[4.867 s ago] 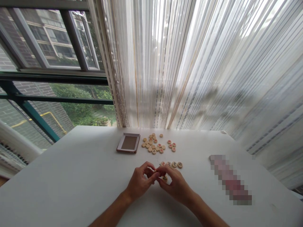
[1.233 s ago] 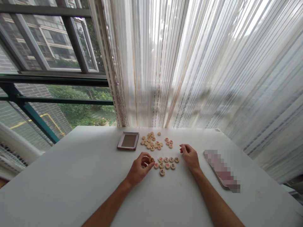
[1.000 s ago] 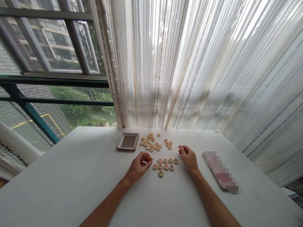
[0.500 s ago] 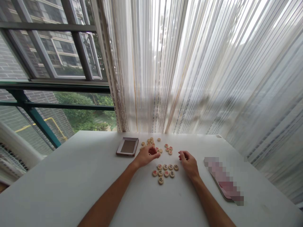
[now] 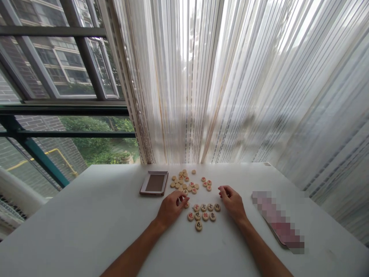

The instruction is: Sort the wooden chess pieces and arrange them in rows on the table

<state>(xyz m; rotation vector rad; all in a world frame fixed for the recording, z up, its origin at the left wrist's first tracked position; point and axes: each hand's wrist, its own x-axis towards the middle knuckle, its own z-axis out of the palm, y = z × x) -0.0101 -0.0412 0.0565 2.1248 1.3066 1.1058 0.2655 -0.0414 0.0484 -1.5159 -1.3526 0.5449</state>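
My left hand (image 5: 170,208) is closed with its fingertips on a round wooden Chinese chess piece (image 5: 187,205), at the left end of a row of pieces. That row holds a red-marked piece (image 5: 196,207) and several black-marked ones (image 5: 210,207). Nearer to me lie a second row, with a red-marked piece (image 5: 205,216) in it, and a single black-marked piece (image 5: 198,226). My right hand (image 5: 233,202) hovers right of the rows, fingers curled together, with nothing visible in them.
Behind my left hand lies a loose cluster of chess pieces (image 5: 177,185), some face down. A small group of red-marked pieces (image 5: 205,184) is right of it. A shallow framed box or lid (image 5: 155,182) is at the left back; a blurred pink flat object (image 5: 278,219) lies right on the white table (image 5: 115,215).
My left hand has come from the cluster toward me, to the left end of the row, where a piece now shows. My right hand has hardly moved. The view has shifted slightly.
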